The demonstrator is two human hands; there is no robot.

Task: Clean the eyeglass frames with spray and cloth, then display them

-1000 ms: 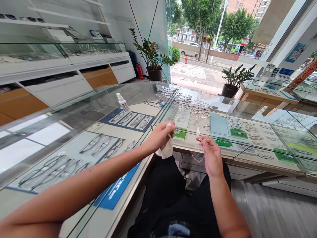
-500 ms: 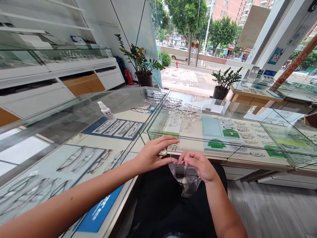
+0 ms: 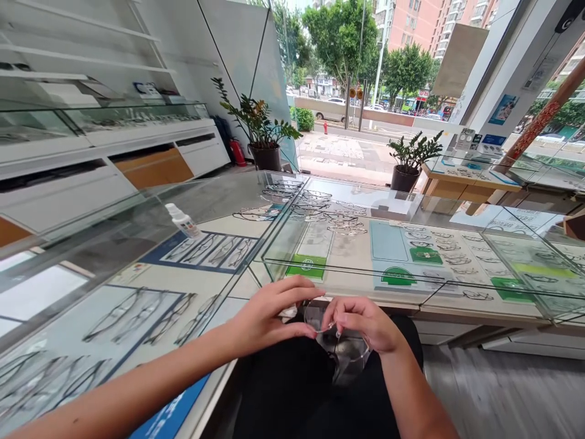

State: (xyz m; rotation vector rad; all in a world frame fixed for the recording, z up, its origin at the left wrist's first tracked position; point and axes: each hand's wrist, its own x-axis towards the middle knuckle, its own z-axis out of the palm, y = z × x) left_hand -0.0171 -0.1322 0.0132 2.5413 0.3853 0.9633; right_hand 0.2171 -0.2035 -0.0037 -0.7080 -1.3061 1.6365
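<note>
Pinching thin-rimmed eyeglasses point(image 3: 351, 349) by what looks like the bridge, the right hand point(image 3: 371, 326) holds them over the lap point(image 3: 292, 390), near the table's point(image 3: 350, 256) near edge; the left hand point(image 3: 269, 312), white cloth point(image 3: 289, 314) tucked within, parts thumb and fingers around one lens. Uneven pressure could bend the frame. Under the table's glass lie rows of spectacles point(image 3: 450, 246); a spray bottle point(image 3: 183, 221) stands on top, fill unclear.

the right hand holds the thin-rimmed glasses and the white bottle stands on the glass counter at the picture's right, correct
Wrong side: in the head view the white bottle stands on the glass counter at the picture's left. The right hand holds the thin-rimmed glasses.
</note>
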